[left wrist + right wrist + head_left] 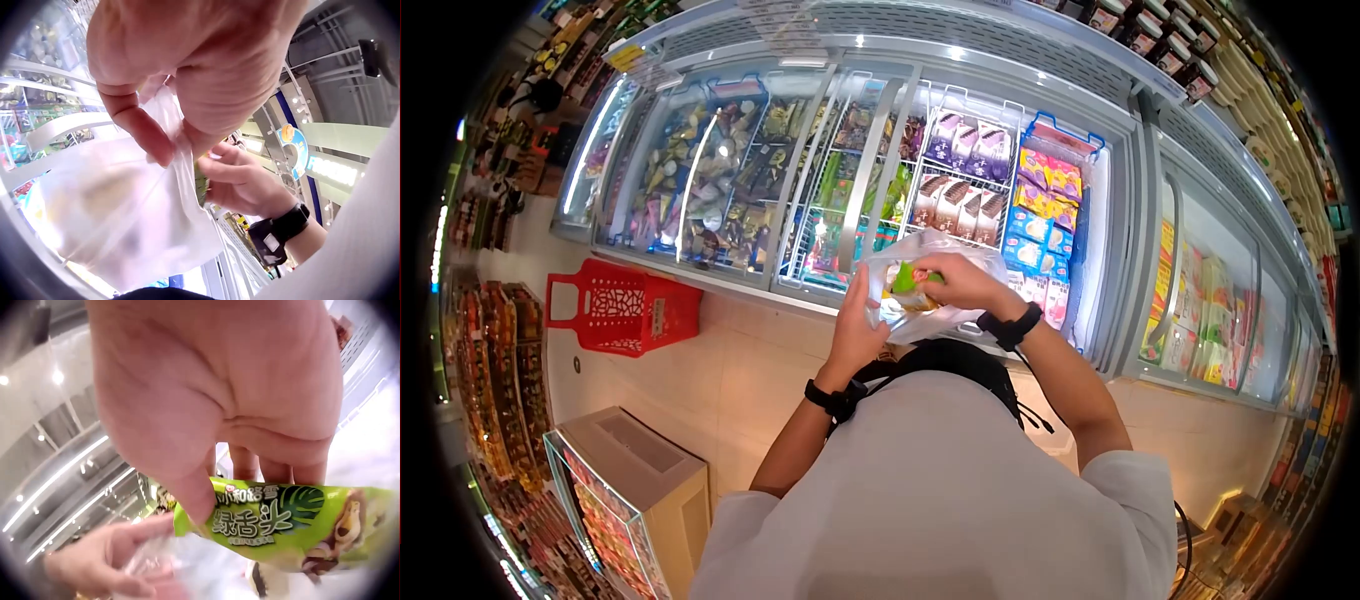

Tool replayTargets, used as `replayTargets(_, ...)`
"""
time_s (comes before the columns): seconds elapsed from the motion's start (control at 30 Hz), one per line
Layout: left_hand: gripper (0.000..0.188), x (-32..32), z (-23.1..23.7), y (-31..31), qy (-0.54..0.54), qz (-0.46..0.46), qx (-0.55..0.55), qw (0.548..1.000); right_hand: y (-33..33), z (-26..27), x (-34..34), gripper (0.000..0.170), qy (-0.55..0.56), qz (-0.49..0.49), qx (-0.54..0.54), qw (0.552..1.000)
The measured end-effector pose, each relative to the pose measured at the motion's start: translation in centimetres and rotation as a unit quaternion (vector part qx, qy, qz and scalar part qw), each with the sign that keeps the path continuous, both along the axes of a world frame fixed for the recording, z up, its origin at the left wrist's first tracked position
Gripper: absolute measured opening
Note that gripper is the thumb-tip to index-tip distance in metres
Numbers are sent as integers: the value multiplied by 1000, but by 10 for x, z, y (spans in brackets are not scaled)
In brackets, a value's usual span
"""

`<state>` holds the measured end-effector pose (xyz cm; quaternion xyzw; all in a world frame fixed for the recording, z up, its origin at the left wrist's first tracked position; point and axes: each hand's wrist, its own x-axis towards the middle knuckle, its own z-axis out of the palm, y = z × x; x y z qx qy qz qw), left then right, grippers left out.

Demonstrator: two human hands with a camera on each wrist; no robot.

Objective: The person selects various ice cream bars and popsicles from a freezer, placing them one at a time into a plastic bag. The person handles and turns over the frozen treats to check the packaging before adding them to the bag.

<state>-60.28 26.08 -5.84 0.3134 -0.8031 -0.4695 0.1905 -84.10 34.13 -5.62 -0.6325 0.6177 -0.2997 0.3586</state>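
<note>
My right hand (962, 282) pinches a green-wrapped ice cream bar (262, 519) by one end, thumb on the front of the wrapper and fingers behind. The bar is at the mouth of a translucent white plastic bag (119, 206). With thumb and fingers, my left hand (858, 328) grips the bag's edge. Some yellowish and pale contents show blurred through the plastic. In the head view the bag hangs in front of my body, over the front edge of a chest freezer (800, 300).
Wire baskets in the freezer hold purple packs (970, 145), brown packs (955, 208) and blue packs (1030, 240). Glass lids with metal rails cover its left part. On the floor at left stands a red shopping basket (668, 315); nearer is a boxy display case (635, 470).
</note>
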Motion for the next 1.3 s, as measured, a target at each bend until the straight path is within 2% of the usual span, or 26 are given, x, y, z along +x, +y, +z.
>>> replayTargets(0.07, 94, 1, 2, 3, -4, 2, 2, 1000, -4, -32, 22, 35, -12, 38, 29, 999)
replayTargets(0.2, 91, 3, 5, 4, 7, 18, 6, 1000, 6, -30, 31, 34, -60, 38, 34, 997)
replayTargets(0.23, 90, 5, 5, 5, 13, 25, 5, 1000, 8, -22, 26, 27, -81, 23, 8, 996)
replayTargets(0.33, 81, 13, 2, 6, -16, 6, 30, 999, 15, 9, -6, 18, -79, -110, 70, 988)
replayTargets(0.4, 69, 15, 16, 5, -80, 2, 82, 993, 25, 3, -27, 12, -101, -201, 6, 974)
replayTargets(0.43, 65, 15, 21, 5, -112, 0, 108, 988, 29, -1, -38, 12, -73, -230, -19, 970)
replayTargets(0.5, 56, 17, 18, 7, -63, -20, 118, 991, 34, -8, -59, 12, -43, -272, -47, 960)
replayTargets(0.53, 53, 18, 17, 9, -39, -31, 123, 991, 37, -12, -71, 13, -18, -253, -28, 967)
replayTargets(0.7, 44, 19, 13, 13, -99, -17, 148, 984, 26, -70, -129, 19, -66, -139, 86, 984)
replayTargets(0.8, 41, 23, 4, 17, -100, -7, 163, 982, -9, -83, -148, 21, 16, -94, 117, 989)
replayTargets(0.83, 41, 25, 2, 18, -98, -3, 168, 981, -24, -103, -157, 24, 21, -56, 132, 989)
replayTargets(0.87, 39, 26, 2, 18, -112, -5, 169, 979, -38, -134, -163, 23, -1, -40, 99, 994)
replayTargets(0.93, 35, 27, 3, 17, -141, -7, 173, 975, -68, -147, -156, 21, -23, -25, 147, 989)
replayTargets(1.03, 34, 27, 7, 20, -162, 6, 220, 962, -119, -190, -140, 21, -79, 71, 232, 967)
replayTargets(1.07, 34, 26, 10, 22, -168, 12, 234, 958, -129, -204, -129, 27, -122, 67, 218, 966)
replayTargets(1.13, 40, 27, 5, 28, -125, 34, 255, 958, -146, -215, -103, 27, -172, 21, 298, 939)
replayTargets(1.17, 39, 28, 7, 29, -147, 43, 276, 949, -157, -219, -92, 30, -168, 24, 331, 928)
replayTargets(1.2, 39, 27, 9, 30, -168, 53, 296, 939, -163, -252, -81, 32, -224, 20, 304, 926)
replayTargets(1.23, 38, 25, 9, 33, -133, 42, 259, 956, -175, -272, -67, 31, -204, 11, 315, 927)
replayTargets(1.27, 35, 25, 12, 32, -177, 46, 277, 943, -187, -282, -53, 30, -183, 1, 327, 927)
replayTargets(1.3, 35, 23, 14, 33, -176, 57, 284, 941, -193, -284, -43, 28, -204, -13, 357, 911)
